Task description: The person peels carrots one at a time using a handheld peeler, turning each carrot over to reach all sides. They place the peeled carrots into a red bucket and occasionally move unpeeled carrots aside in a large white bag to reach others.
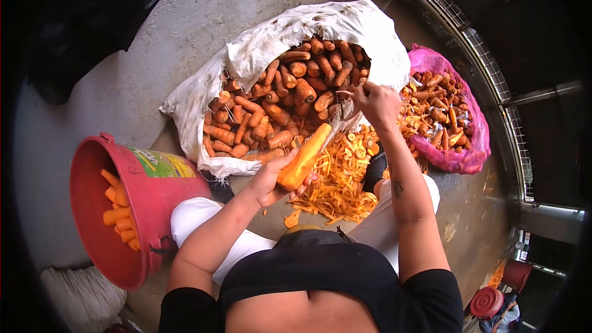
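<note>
My left hand (pixel 270 180) is wrapped around a large peeled carrot (pixel 304 159), its narrow end pointing up and right. Just past that end, my right hand (pixel 376 105) is closed around a thin bladed tool (pixel 337 124), blurred and partly hidden, so its exact kind does not show. Behind both hands, unpeeled carrots (pixel 279 111) fill a torn white sack (pixel 308 18) lying on its side. Orange peelings and round cut ends (pixel 342 172) lie heaped on the floor below my hands.
At left, a tilted red bucket (pixel 163 200) holds several peeled carrots (pixel 121 209). A pink bag (pixel 472 148) of carrots and scraps stands at right. A pale sack (pixel 80 299) lies at lower left. Another person (pixel 505 317) and a red container (pixel 487 302) are far lower right.
</note>
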A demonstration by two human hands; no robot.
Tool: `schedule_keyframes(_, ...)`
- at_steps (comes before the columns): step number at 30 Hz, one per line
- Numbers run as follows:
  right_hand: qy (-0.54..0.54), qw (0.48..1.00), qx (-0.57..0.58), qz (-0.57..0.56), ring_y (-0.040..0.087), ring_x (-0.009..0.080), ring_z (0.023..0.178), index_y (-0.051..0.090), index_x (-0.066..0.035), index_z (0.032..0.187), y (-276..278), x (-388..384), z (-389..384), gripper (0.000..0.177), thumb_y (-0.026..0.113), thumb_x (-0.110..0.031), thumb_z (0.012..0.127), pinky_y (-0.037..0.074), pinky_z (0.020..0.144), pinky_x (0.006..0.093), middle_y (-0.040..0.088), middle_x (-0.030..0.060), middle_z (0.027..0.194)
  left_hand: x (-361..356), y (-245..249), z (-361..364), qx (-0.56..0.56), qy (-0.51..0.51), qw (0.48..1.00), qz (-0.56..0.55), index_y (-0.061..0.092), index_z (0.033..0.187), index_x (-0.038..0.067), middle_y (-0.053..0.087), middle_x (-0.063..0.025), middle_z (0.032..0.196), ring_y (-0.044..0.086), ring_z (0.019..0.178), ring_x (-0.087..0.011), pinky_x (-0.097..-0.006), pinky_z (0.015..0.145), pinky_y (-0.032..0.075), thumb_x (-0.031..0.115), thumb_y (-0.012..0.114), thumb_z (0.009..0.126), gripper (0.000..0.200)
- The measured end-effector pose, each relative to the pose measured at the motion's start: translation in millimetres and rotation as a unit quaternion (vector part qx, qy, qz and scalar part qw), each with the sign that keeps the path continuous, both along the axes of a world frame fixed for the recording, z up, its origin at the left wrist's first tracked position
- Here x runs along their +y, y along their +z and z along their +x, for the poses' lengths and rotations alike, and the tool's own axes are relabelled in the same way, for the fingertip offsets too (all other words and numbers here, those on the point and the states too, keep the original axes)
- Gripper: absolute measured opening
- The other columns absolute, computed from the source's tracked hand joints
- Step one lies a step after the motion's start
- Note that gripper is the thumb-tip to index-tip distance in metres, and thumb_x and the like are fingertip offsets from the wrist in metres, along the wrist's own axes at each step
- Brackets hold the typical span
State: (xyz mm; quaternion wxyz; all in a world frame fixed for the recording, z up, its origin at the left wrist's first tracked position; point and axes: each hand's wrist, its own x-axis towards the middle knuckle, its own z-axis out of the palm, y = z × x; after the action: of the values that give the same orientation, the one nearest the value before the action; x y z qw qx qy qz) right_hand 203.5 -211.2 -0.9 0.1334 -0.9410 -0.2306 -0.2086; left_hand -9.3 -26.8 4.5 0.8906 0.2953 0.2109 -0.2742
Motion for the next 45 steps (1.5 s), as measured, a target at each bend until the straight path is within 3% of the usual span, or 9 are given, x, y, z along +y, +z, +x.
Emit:
schedule_keyframes(5,0.149,0.917,0.273,0.249,0.052,0.0021,0.042,0.064,-0.014,0.060,21,22,-29,0.035,0.054,-0.027,0.091,0.033,0.035,0.0229,0.062,-0.0042,0.053,-1,-8,8,0.022,0.066,0.997,-0.019,0.052,0.113,0.006,0.061,-0.0085,0.086,0.062,0.065,-0.0165,-0.0247,0.047,0.045,0.044,0.034,0.099,0.044)
schedule_keyframes(10,0.311,0.927,0.136,0.160,0.046,0.0180,0.043,0.054,-0.012,0.051,10,44,-61,0.027,0.061,-0.021,0.075,0.037,0.051,0.0359,0.047,0.0033,0.045,-1,-33,11,0.032,0.106,0.994,0.000,0.054,0.109,0.007,0.063,-0.0059,0.082,0.065,0.072,-0.0153,-0.0260,0.050,0.048,0.044,0.040,0.097,0.042)
schedule_keyframes(17,0.362,0.917,0.075,0.151,0.044,0.0193,0.044,0.051,-0.010,0.051,11,52,-74,0.027,0.066,-0.016,0.072,0.035,0.051,0.0333,0.046,0.0021,0.047,-5,-32,16,0.055,0.125,0.990,0.023,0.058,0.101,0.005,0.065,-0.0068,0.087,0.063,0.064,-0.0132,-0.0230,0.042,0.043,0.043,0.042,0.097,0.041)
schedule_keyframes(22,0.268,0.953,-0.010,0.140,0.043,0.0119,0.039,0.054,-0.015,0.049,-3,34,-33,0.030,0.063,-0.020,0.077,0.035,0.044,0.0296,0.045,0.0012,0.042,-2,-26,9,0.004,0.067,0.996,0.060,0.056,0.101,0.003,0.064,-0.0091,0.081,0.056,0.054,-0.0108,-0.0192,0.036,0.034,0.042,0.038,0.099,0.043)
schedule_keyframes(25,0.056,0.995,-0.027,-0.071,0.044,0.0091,0.037,0.059,-0.018,0.052,0,2,6,0.038,0.061,-0.036,0.086,0.036,0.047,0.0253,0.050,-0.0033,0.042,2,-17,5,-0.016,-0.002,0.998,0.055,0.055,0.104,0.004,0.062,-0.0094,0.081,0.054,0.053,-0.0104,-0.0194,0.038,0.034,0.043,0.036,0.099,0.044)
schedule_keyframes(28,0.000,0.993,-0.115,0.003,0.050,0.0091,0.038,0.063,-0.018,0.058,-1,-10,17,0.035,0.058,-0.036,0.087,0.043,0.051,0.0344,0.055,-0.0029,0.045,3,-15,2,0.017,0.002,1.000,0.024,0.054,0.106,0.005,0.060,-0.0075,0.083,0.055,0.057,-0.0105,-0.0204,0.041,0.037,0.044,0.035,0.099,0.044)
schedule_keyframes(31,0.006,0.962,0.188,0.196,0.051,0.0078,0.041,0.066,-0.011,0.060,15,6,-7,0.035,0.057,-0.032,0.087,0.040,0.045,0.0273,0.056,-0.0010,0.047,-4,-10,7,0.015,0.068,0.997,0.039,0.053,0.108,0.006,0.060,-0.0056,0.083,0.057,0.061,-0.0111,-0.0213,0.044,0.041,0.044,0.034,0.099,0.044)
schedule_keyframes(36,0.278,0.941,0.124,0.150,0.046,0.0111,0.040,0.060,-0.013,0.055,-4,27,-40,0.030,0.058,-0.024,0.083,0.039,0.048,0.0317,0.051,-0.0002,0.045,0,-32,9,0.023,0.069,0.997,0.011,0.053,0.111,0.008,0.061,-0.0032,0.085,0.058,0.063,-0.0114,-0.0216,0.046,0.042,0.042,0.033,0.099,0.041)
schedule_keyframes(45,0.371,0.913,0.070,0.155,0.045,0.0171,0.043,0.053,-0.011,0.051,10,45,-79,0.022,0.064,-0.016,0.070,0.035,0.049,0.0332,0.044,0.0020,0.045,-7,-26,13,0.059,0.066,0.994,0.069,0.060,0.098,0.013,0.065,-0.0005,0.077,0.059,0.058,-0.0085,-0.0217,0.039,0.037,0.041,0.035,0.099,0.037)
